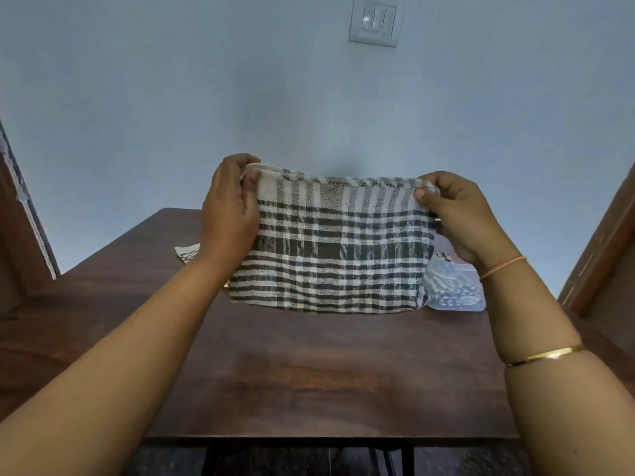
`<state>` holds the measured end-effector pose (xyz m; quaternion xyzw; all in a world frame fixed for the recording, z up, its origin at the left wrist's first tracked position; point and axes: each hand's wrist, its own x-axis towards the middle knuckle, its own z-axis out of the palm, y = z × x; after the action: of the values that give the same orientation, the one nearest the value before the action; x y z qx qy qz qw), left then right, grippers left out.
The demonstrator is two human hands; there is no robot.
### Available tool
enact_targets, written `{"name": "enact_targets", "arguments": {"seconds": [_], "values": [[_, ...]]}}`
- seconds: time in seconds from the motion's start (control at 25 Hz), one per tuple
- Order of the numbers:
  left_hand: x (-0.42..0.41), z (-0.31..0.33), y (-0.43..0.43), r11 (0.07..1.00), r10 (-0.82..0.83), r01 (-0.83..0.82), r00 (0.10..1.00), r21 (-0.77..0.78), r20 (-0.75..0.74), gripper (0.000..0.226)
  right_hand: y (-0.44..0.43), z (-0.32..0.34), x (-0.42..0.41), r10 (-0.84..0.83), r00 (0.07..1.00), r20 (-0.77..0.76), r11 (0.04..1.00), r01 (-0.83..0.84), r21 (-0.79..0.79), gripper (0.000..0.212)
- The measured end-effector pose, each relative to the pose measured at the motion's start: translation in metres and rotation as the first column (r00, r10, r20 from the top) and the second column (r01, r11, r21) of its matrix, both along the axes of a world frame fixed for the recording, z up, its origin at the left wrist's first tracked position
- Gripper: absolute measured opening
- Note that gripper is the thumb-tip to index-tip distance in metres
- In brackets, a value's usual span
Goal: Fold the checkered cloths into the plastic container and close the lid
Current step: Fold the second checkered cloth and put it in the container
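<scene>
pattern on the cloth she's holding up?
Dark and white checks on the cloth, pinched at its top corners by the left hand and right hand. Head view.

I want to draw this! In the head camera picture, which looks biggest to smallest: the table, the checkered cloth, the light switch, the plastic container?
1. table
2. checkered cloth, held up nearer the camera
3. light switch and plastic container look alike; the container is partly hidden behind the cloth, so no ranking.

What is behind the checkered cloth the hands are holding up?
Beside the right edge of the checkered cloth, part of a clear plastic container shows on the table; a second cloth peeks out left. The rest of the container is covered.
</scene>
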<state>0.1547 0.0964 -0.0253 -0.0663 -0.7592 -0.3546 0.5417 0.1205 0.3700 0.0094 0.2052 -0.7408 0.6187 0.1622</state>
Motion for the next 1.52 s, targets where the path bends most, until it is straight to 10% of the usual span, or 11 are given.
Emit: {"name": "enact_targets", "arguments": {"seconds": [0.24,0.48,0.56,0.64,0.72,0.92,1.08,1.28,1.52], "values": [[-0.003,-0.008,0.004,0.999,0.014,-0.025,0.972,0.043,0.236,0.024,-0.003,-0.011,0.000,0.013,0.999,0.044,0.995,-0.009,-0.103,0.026],[-0.006,0.004,-0.005,0.997,-0.067,0.012,0.647,0.078,0.760,0.028,0.004,-0.012,0.005,0.275,0.913,0.303,0.955,-0.223,-0.196,0.016],[-0.009,-0.002,-0.002,0.992,0.085,0.035,0.509,-0.119,0.857,0.030,0.002,-0.022,-0.005,0.051,0.928,0.369,0.992,-0.090,0.089,0.013],[-0.016,-0.026,0.003,0.964,0.235,-0.001,0.470,-0.266,0.851,0.033,-0.002,-0.041,-0.017,-0.241,0.918,0.314,0.824,0.023,0.566,0.015],[-0.017,-0.056,0.016,0.916,0.373,-0.063,0.502,-0.397,0.781,0.039,-0.009,-0.061,-0.023,-0.353,0.914,0.199,0.555,0.034,0.831,0.041],[0.013,-0.080,0.081,0.856,0.013,0.252,0.863,-0.452,0.506,0.022,-0.018,-0.076,-0.026,-0.312,0.937,0.159,0.491,0.016,0.871,0.043],[0.043,-0.090,0.144,0.524,-0.268,0.537,0.841,-0.661,0.471,0.022,-0.013,-0.075,-0.024,-0.305,0.921,0.242,0.412,-0.102,0.905,0.038],[0.045,-0.109,0.172,0.476,-0.065,0.397,0.906,-0.785,0.418,0.019,-0.004,-0.078,-0.027,-0.260,0.937,0.233,0.383,-0.122,0.916,0.041],[0.038,-0.125,0.175,0.413,-0.353,0.556,0.828,-0.721,0.436,0.009,-0.001,-0.082,-0.026,-0.249,0.943,0.219,0.392,-0.109,0.913,0.042]]}}
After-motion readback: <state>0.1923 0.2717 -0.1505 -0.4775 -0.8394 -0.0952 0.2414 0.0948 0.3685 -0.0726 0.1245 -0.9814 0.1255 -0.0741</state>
